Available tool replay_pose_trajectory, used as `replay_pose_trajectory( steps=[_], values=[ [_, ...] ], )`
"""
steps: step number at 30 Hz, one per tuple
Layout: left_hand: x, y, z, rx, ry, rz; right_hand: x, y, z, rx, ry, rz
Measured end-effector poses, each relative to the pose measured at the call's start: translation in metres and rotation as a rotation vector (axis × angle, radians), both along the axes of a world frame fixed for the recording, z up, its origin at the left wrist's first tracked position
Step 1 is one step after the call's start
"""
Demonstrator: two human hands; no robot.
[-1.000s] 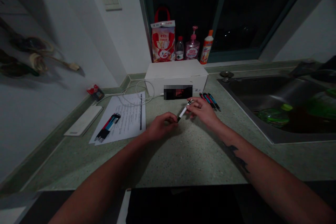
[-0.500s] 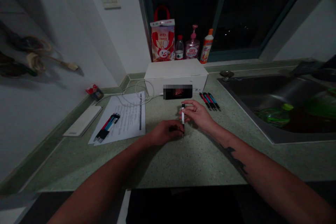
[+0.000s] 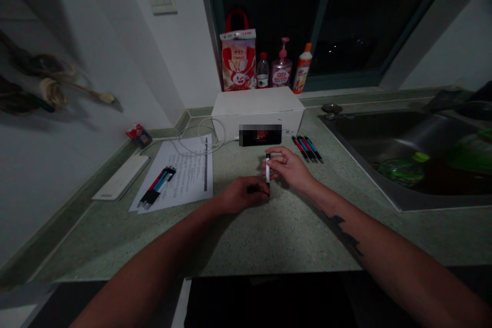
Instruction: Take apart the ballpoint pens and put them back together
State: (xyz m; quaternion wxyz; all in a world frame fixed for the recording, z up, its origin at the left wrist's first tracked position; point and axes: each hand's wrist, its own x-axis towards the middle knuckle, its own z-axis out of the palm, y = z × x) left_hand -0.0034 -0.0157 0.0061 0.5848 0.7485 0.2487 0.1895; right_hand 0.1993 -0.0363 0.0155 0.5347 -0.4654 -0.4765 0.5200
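While the right hand (image 3: 290,170) pinches a white pen (image 3: 267,170) at its 9 o'clock, long axis upright from 12 to 6 o'clock above the tabletop (image 3: 246,238), the curled left hand (image 3: 244,195) meets the pen's lower end, its hold unclear.

The pen (image 3: 267,171) between my fingers (image 3: 277,156) has a smooth, glossy white plastic barrel with a black plastic end. The table (image 3: 292,243) under it has a speckled, matt, stone-like top that looks slightly rough. The sheets of paper (image 3: 192,161) are thin, matt and printed. The box (image 3: 257,105) looks like matt white card. The sink (image 3: 388,136) is brushed steel with a soft sheen. The pump bottle (image 3: 282,73) and water bottle (image 3: 263,72) are shiny plastic, and the bag (image 3: 238,59) has a glossy coated face. The wall (image 3: 180,46) is flat, matt paint.
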Motion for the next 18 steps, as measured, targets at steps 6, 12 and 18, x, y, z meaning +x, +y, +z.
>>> replay_pose_trajectory(
  steps=[6,12,18],
  values=[
    [-0.001,0.001,-0.002,0.005,-0.008,0.002,0.0,-0.001,0.002,0.0,-0.003,-0.011],
    [0.0,0.002,-0.005,0.059,-0.014,0.04,0.002,0.0,0.003,0.014,0.016,-0.002],
    [-0.001,0.003,-0.002,0.165,-0.06,0.096,-0.002,0.002,-0.011,0.036,-0.073,0.136]
  ],
)
